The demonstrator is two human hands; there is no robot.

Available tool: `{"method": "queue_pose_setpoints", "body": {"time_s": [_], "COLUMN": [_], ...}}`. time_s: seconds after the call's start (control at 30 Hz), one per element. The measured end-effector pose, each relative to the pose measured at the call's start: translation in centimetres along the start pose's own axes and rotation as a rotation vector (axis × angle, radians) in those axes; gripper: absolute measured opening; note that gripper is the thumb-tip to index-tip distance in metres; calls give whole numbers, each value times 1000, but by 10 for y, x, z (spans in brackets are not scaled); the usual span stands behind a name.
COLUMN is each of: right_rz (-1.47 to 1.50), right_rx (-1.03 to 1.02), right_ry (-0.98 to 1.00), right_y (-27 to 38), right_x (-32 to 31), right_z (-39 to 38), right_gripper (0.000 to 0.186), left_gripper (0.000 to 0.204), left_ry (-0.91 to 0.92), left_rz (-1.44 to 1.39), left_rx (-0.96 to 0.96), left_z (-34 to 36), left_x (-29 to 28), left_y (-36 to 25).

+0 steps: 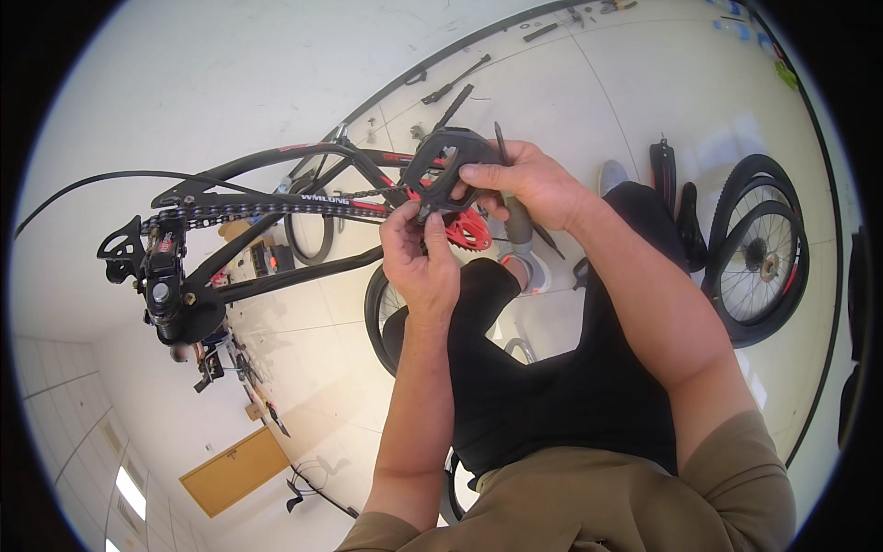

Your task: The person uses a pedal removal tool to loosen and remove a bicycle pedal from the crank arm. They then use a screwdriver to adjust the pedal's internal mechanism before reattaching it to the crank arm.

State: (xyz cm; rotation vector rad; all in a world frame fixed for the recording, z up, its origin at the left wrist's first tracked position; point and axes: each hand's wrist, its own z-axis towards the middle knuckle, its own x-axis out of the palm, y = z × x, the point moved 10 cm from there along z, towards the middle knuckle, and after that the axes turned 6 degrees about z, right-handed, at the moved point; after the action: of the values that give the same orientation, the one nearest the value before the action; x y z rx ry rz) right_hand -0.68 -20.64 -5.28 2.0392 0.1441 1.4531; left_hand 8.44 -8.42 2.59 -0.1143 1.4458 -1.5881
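Note:
A black bicycle pedal with an open cage body is held up in front of the bike frame. My right hand is closed around its right side, the thumb lying across the cage. My left hand is closed in a pinch at the pedal's lower end; the fingers hide the exact contact point. Just behind the hands is a red chainring, partly covered. The black bicycle frame stretches leftward, with a chain running to the rear derailleur.
Two wheels with black tyres lie at the right. Beside my leg are a black fork-like part and a saddle. Loose tools and parts, including a black bar, lie on the pale tiled floor. A cable arcs out at left.

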Motion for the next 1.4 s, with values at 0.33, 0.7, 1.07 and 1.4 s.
{"method": "queue_pose_setpoints", "body": {"time_s": [0.33,0.7,1.07,1.4], "right_rz": [-11,20,9,11], "right_rx": [-2,2,-1,3], "right_ry": [-1,5,-8,-7], "right_y": [2,0,2,1], "right_x": [2,2,1,2], "right_z": [0,1,0,1], "right_gripper": [22,20,21,20], "left_gripper": [25,31,27,30], "left_ry": [-3,-48,50,5], "left_rz": [141,-3,127,70], "left_rx": [-47,41,-54,47], "left_z": [3,3,5,5], "left_x": [-4,0,-2,1], "left_y": [8,-10,7,-5]}}
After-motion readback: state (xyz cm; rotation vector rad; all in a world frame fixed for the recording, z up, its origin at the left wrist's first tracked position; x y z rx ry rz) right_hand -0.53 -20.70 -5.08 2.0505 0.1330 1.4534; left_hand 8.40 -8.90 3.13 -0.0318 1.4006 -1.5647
